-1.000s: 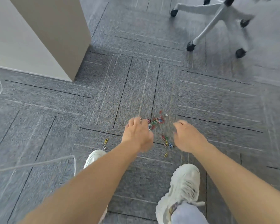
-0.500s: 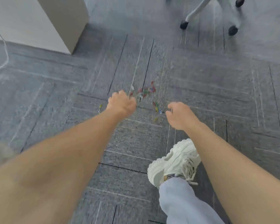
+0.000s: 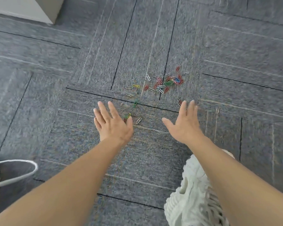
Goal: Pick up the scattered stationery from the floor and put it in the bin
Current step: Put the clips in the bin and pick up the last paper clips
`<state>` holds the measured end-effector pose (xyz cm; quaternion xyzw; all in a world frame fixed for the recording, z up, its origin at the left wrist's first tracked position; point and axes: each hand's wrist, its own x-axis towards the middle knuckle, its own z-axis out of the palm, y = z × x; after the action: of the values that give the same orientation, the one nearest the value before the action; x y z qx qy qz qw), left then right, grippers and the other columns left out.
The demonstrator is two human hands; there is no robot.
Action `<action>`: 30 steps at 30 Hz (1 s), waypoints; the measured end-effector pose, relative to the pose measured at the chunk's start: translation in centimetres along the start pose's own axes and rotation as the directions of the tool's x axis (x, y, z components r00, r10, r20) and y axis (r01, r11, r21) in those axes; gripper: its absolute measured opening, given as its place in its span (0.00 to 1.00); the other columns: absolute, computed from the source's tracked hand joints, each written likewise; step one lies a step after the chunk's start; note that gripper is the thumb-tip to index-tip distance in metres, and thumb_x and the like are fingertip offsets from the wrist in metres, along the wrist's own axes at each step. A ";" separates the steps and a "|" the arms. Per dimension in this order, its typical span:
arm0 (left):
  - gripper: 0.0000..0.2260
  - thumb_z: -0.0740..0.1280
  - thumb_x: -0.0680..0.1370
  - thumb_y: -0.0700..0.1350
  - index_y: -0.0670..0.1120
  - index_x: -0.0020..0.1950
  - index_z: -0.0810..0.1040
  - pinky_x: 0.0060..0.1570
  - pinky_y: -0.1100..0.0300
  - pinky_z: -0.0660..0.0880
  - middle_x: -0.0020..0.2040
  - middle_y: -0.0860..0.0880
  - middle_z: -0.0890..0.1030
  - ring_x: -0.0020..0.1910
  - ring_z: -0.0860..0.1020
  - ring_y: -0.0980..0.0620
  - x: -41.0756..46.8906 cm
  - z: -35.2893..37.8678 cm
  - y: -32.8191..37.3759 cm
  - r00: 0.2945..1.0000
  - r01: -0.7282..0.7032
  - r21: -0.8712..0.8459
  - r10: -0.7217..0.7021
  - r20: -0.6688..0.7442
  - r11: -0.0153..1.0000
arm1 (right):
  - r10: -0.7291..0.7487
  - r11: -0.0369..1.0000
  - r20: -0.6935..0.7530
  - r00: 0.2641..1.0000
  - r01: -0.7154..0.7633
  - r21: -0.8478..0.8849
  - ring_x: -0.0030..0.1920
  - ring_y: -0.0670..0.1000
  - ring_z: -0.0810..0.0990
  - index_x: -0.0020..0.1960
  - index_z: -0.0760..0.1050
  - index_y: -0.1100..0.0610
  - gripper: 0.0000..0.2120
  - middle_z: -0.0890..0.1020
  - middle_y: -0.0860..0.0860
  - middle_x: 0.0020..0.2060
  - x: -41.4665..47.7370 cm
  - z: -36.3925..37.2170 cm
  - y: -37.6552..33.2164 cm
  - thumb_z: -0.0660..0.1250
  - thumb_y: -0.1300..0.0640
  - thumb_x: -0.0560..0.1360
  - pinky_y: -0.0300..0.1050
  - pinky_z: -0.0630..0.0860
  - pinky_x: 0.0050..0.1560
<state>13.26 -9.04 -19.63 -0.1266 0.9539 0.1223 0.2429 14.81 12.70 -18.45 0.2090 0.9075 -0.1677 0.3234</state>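
Observation:
Several coloured and silver paper clips (image 3: 165, 83) lie scattered on the grey carpet, thickest just beyond my hands. A few loose clips (image 3: 138, 119) lie between the hands. My left hand (image 3: 112, 122) is spread flat, fingers straight, just over the carpet, and holds nothing; a yellow and green clip shows at its thumb side. My right hand (image 3: 185, 123) is also spread with straight fingers, near a clip at its fingertips, and holds nothing. The rim of a white bin (image 3: 23, 174) shows at the lower left edge.
A pale cabinet corner (image 3: 31, 8) stands at the top left. My white shoe (image 3: 196, 193) is planted at the lower right, under my right forearm. Grey carpet tiles cover the floor all round.
Both hands have gone from curled fists to flat, spread fingers. The view has dropped closer to the floor; the chair base has left the frame and the bin rim has come in.

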 end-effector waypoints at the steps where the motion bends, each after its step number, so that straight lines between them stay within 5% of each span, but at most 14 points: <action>1: 0.41 0.51 0.80 0.65 0.46 0.78 0.29 0.75 0.43 0.35 0.77 0.40 0.27 0.77 0.31 0.38 0.6 0.5 -0.5 1.000 0.021 0.020 -0.021 -0.006 1.000 | 0.076 0.996 0.003 0.997 -0.076 0.047 0.77 0.61 0.29 0.78 0.28 0.57 0.51 0.28 0.58 0.76 0.5 0.6 -1.1 0.55 0.29 0.76 0.60 0.41 0.77; 4: 0.42 0.45 0.79 0.68 0.45 0.75 0.23 0.74 0.41 0.34 0.74 0.40 0.23 0.75 0.28 0.37 2.0 1.3 -1.3 0.995 0.099 -0.011 -0.099 0.022 0.995 | 0.333 0.905 0.042 0.942 -0.332 0.267 0.76 0.62 0.28 0.76 0.25 0.58 0.53 0.26 0.61 0.75 0.8 2.4 -3.8 0.54 0.28 0.75 0.60 0.36 0.76; 6: 0.41 0.44 0.80 0.68 0.44 0.76 0.25 0.74 0.42 0.33 0.75 0.40 0.24 0.76 0.28 0.38 2.7 1.9 -1.2 0.992 0.123 -0.071 -0.121 0.028 0.990 | 0.325 0.909 -0.042 0.945 -0.300 0.290 0.76 0.62 0.28 0.76 0.25 0.60 0.52 0.28 0.62 0.75 0.6 3.9 -4.2 0.52 0.29 0.76 0.60 0.35 0.76; 9: 0.40 0.43 0.80 0.67 0.41 0.77 0.28 0.75 0.43 0.31 0.76 0.39 0.26 0.76 0.27 0.41 2.7 3.2 -0.6 0.998 0.056 -0.066 -0.058 -0.028 0.996 | 0.037 0.996 -0.188 0.981 -0.020 0.090 0.77 0.61 0.29 0.76 0.25 0.63 0.48 0.28 0.63 0.75 1.3 5.4 -4.3 0.48 0.32 0.79 0.59 0.34 0.77; 12: 0.38 0.40 0.81 0.64 0.38 0.77 0.30 0.75 0.45 0.31 0.77 0.38 0.29 0.76 0.28 0.43 2.7 4.3 0.6 0.997 -0.028 -0.010 0.027 -0.074 1.000 | -0.186 0.981 -0.178 0.966 0.175 -0.079 0.76 0.61 0.28 0.75 0.25 0.65 0.45 0.26 0.62 0.73 3.0 5.3 -5.3 0.46 0.35 0.80 0.57 0.32 0.76; 19: 0.36 0.36 0.80 0.64 0.39 0.77 0.31 0.76 0.44 0.34 0.78 0.39 0.30 0.77 0.29 0.43 3.8 5.3 4.5 0.984 -0.142 0.003 0.141 -0.109 0.990 | -0.507 0.862 -0.190 0.841 0.495 -0.108 0.80 0.54 0.36 0.80 0.41 0.61 0.36 0.39 0.56 0.80 6.4 1.3 -1.9 0.50 0.43 0.82 0.52 0.40 0.79; 23: 0.42 0.37 0.78 0.69 0.38 0.79 0.35 0.77 0.43 0.36 0.79 0.37 0.35 0.78 0.33 0.41 4.2 5.6 7.7 0.965 -0.236 0.044 0.239 -0.110 0.971 | -0.362 0.928 -0.326 0.873 0.371 -0.037 0.80 0.53 0.40 0.81 0.46 0.60 0.35 0.43 0.55 0.80 5.9 -0.2 3.5 0.53 0.43 0.81 0.49 0.42 0.79; 27: 0.41 0.41 0.78 0.69 0.40 0.80 0.39 0.78 0.45 0.41 0.81 0.41 0.39 0.80 0.38 0.45 4.3 6.5 10.4 0.846 -0.515 0.099 0.523 -0.102 0.851 | 0.089 0.991 -0.389 0.917 -0.044 0.123 0.80 0.59 0.39 0.80 0.40 0.62 0.41 0.41 0.61 0.80 5.7 -0.6 8.8 0.54 0.40 0.81 0.56 0.40 0.78; 30: 0.37 0.47 0.80 0.65 0.41 0.81 0.47 0.79 0.48 0.44 0.82 0.43 0.44 0.81 0.43 0.47 4.0 5.9 11.1 0.809 -0.578 -0.050 0.563 -0.170 0.815 | 0.349 0.934 -0.300 0.888 -0.303 0.192 0.79 0.61 0.35 0.79 0.36 0.63 0.45 0.37 0.62 0.79 6.4 -0.5 9.6 0.54 0.35 0.80 0.60 0.37 0.76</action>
<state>9.05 2.41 -24.75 0.1451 0.9559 0.2269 0.1173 14.71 22.89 -23.88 0.4058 0.8865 -0.1366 0.1756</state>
